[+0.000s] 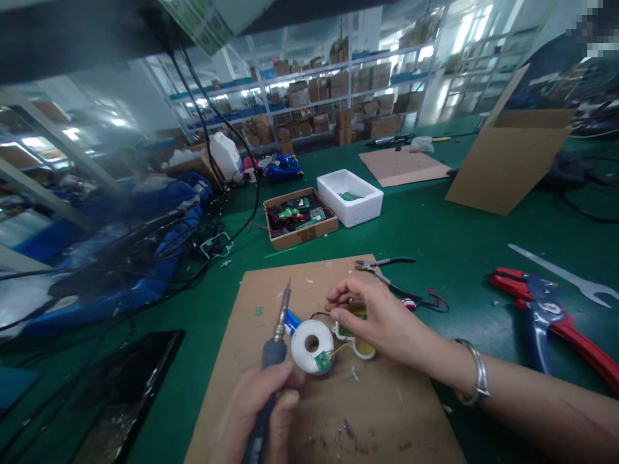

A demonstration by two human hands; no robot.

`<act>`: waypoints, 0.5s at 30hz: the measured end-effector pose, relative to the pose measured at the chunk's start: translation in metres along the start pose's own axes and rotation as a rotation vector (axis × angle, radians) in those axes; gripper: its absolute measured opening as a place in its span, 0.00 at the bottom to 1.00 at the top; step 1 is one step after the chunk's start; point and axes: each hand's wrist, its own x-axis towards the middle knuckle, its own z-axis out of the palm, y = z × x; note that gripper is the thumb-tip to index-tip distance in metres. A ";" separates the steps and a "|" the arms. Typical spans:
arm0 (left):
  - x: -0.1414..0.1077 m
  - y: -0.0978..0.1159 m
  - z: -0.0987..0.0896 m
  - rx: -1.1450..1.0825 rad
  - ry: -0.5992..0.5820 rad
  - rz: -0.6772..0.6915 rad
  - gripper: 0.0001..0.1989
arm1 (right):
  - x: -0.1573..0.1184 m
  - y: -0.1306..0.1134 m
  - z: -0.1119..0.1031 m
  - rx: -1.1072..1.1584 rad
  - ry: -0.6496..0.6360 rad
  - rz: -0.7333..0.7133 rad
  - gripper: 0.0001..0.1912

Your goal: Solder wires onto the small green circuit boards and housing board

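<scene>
My left hand (pixel 264 412) is wrapped round the grip of a soldering iron (pixel 275 348), its metal tip pointing up and away. Beyond that grip lies a white solder spool (pixel 300 341), with a small green circuit board (pixel 323 361) resting on its face. A blue cylinder (pixel 291 321) shows behind the spool. Over a white plastic housing (pixel 362 348) with a yellow disc, my right hand (pixel 374 316) has thumb and fingers closed at the end of a thin dark red wire (pixel 319 314). The hand partly hides the housing.
A cardboard sheet (pixel 232 386) lies under the work. Cutters (pixel 387 267), red-handled pliers (pixel 546 309) and a wrench (pixel 570 277) lie to the right. Farther back stand a cardboard tray (pixel 304 237) and a white foam box (pixel 360 209). Cables (pixel 193 245) clutter the left.
</scene>
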 end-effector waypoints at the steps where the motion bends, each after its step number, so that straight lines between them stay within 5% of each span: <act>1: 0.002 0.004 0.005 0.008 -0.034 0.022 0.10 | 0.001 0.001 0.002 0.005 -0.004 0.004 0.03; 6: 0.005 0.009 0.019 0.010 -0.177 0.043 0.11 | 0.001 0.005 0.003 0.033 -0.022 0.003 0.02; 15: 0.007 0.003 0.022 0.000 -0.146 0.065 0.11 | -0.021 -0.011 -0.003 -0.061 -0.200 -0.154 0.04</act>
